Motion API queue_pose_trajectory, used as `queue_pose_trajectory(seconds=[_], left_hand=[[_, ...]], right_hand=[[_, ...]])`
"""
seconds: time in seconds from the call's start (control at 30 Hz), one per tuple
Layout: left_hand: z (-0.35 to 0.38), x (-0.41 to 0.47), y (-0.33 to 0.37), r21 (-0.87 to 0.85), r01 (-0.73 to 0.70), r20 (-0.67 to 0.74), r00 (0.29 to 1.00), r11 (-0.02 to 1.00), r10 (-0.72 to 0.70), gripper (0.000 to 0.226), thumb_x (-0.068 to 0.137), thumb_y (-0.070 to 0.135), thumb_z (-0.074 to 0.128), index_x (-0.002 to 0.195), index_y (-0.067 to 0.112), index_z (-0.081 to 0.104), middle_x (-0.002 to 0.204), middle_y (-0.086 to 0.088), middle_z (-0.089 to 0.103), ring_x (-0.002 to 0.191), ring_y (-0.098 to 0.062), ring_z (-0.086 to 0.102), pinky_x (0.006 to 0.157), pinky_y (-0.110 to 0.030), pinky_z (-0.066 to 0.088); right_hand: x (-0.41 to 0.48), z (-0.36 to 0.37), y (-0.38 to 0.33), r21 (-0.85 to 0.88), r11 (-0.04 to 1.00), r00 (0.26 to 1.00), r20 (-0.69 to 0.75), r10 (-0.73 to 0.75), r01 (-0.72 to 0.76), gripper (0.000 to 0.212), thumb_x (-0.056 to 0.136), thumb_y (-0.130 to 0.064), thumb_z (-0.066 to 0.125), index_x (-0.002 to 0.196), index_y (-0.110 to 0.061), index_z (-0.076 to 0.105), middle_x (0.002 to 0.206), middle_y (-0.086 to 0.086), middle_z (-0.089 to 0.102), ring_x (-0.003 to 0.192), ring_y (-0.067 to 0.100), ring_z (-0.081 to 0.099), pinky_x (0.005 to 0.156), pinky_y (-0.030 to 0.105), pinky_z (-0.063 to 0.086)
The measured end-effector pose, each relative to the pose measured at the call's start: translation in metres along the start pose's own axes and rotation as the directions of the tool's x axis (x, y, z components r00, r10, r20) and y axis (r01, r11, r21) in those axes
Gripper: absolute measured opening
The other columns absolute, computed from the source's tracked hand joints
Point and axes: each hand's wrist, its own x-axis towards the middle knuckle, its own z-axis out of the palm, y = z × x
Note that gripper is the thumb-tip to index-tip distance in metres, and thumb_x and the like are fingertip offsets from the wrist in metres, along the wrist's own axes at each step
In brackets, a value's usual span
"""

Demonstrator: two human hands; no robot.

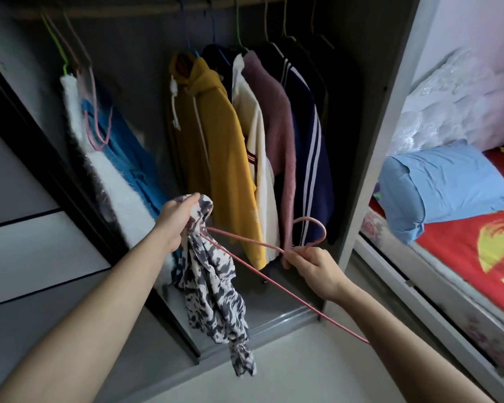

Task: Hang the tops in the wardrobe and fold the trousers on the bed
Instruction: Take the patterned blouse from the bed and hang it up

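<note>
My left hand [176, 221] grips the bunched top of a white and dark patterned top [213, 295], which hangs limp in front of the open wardrobe. One end of a pink wire hanger [245, 258] is pushed into the fabric at my left hand. My right hand [314, 266] pinches the hanger at its neck, just below the hook [314, 228]. The hanger's other arm runs down to the lower right. The wardrobe rail [186, 7] crosses the top of the view.
On the rail hang a yellow hoodie [216, 146], a cream top, a mauve top and a navy striped jacket [309, 158]. At the left hang a white fluffy garment, a blue garment [128, 152] and spare hangers. The bed [483, 245] with a blue pillow [445, 184] lies right.
</note>
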Motion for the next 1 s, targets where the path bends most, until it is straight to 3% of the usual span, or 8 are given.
queue_pose_trajectory(seconds=[0.13,0.23,0.4,0.6,0.67,0.83,0.93,1.0], left_hand=[[0.013,-0.018,0.010,0.019,-0.030,0.207,0.978,0.999,0.026,0.031,0.094,0.045,0.062,0.105,0.018,0.074,0.100,-0.004,0.077,0.097,-0.023,0.072,0.090,-0.038,0.054],[0.020,-0.026,0.021,0.011,-0.067,0.194,0.979,0.998,0.063,0.035,0.095,0.049,0.057,0.105,0.020,0.074,0.098,-0.001,0.077,0.098,-0.021,0.071,0.090,-0.038,0.053],[0.016,-0.027,0.028,0.018,-0.056,0.112,0.992,0.998,0.054,0.039,0.100,0.049,0.049,0.103,0.018,0.073,0.096,-0.005,0.077,0.094,-0.022,0.071,0.084,-0.038,0.054],[0.023,-0.041,0.031,0.207,-0.153,0.309,0.947,0.966,0.084,0.024,0.100,0.030,0.057,0.100,0.010,0.072,0.093,-0.010,0.076,0.099,-0.027,0.070,0.083,-0.047,0.059],[0.027,-0.042,0.032,0.383,-0.262,0.296,0.943,0.886,0.151,0.018,0.096,0.030,0.062,0.092,0.016,0.073,0.088,-0.005,0.075,0.092,-0.024,0.071,0.078,-0.045,0.060],[0.032,-0.040,0.040,0.572,-0.398,0.104,0.903,0.717,0.418,0.021,0.097,0.033,0.057,0.091,0.014,0.066,0.094,-0.001,0.066,0.088,-0.020,0.062,0.065,-0.029,0.046],[0.032,-0.045,0.042,0.811,-0.429,0.079,0.753,0.397,0.653,0.014,0.098,0.028,0.052,0.098,0.015,0.058,0.106,-0.005,0.059,0.095,-0.022,0.054,0.067,-0.027,0.039],[0.030,-0.044,0.042,0.863,-0.489,0.220,0.591,0.128,0.776,0.023,0.090,0.023,0.057,0.109,0.012,0.055,0.126,-0.014,0.051,0.114,-0.031,0.047,0.085,-0.041,0.046]], right_hand=[[0.011,0.008,-0.017,-0.027,0.999,0.999,0.013,-0.041,0.041,0.036,0.104,-0.033,0.048,0.078,-0.023,0.071,0.070,0.000,0.064,0.064,0.011,0.057,0.068,0.032,0.047],[0.013,0.012,-0.017,-0.114,0.993,0.996,0.084,-0.021,0.030,0.036,0.101,-0.037,0.050,0.080,-0.023,0.074,0.079,0.009,0.071,0.076,0.020,0.066,0.079,0.042,0.052],[0.009,0.004,-0.025,0.133,0.984,0.988,-0.114,-0.101,0.116,0.039,0.098,-0.047,0.046,0.072,-0.034,0.071,0.067,0.021,0.062,0.065,0.035,0.059,0.070,0.049,0.049],[0.017,0.000,-0.026,0.177,0.983,0.985,-0.171,-0.017,0.047,0.046,0.097,-0.052,0.045,0.069,-0.029,0.073,0.064,0.030,0.058,0.071,0.044,0.058,0.077,0.057,0.051],[0.018,-0.006,-0.030,0.267,0.962,0.969,-0.248,0.017,0.052,0.046,0.097,-0.052,0.046,0.070,-0.026,0.073,0.061,0.033,0.054,0.059,0.042,0.054,0.066,0.054,0.048],[0.021,-0.023,-0.045,0.252,0.965,0.952,-0.306,0.012,0.069,0.038,0.103,-0.032,0.051,0.078,-0.018,0.075,0.046,-0.011,0.044,0.044,0.003,0.036,0.050,0.024,0.030],[0.021,-0.031,-0.054,0.215,0.973,0.958,-0.288,-0.018,0.083,0.039,0.103,-0.033,0.053,0.075,-0.016,0.075,0.042,-0.011,0.038,0.040,0.005,0.032,0.047,0.021,0.027],[0.023,-0.035,-0.059,0.185,0.976,0.957,-0.283,-0.056,0.112,0.040,0.102,-0.037,0.054,0.074,-0.017,0.075,0.045,-0.007,0.037,0.041,0.007,0.031,0.046,0.027,0.027]])
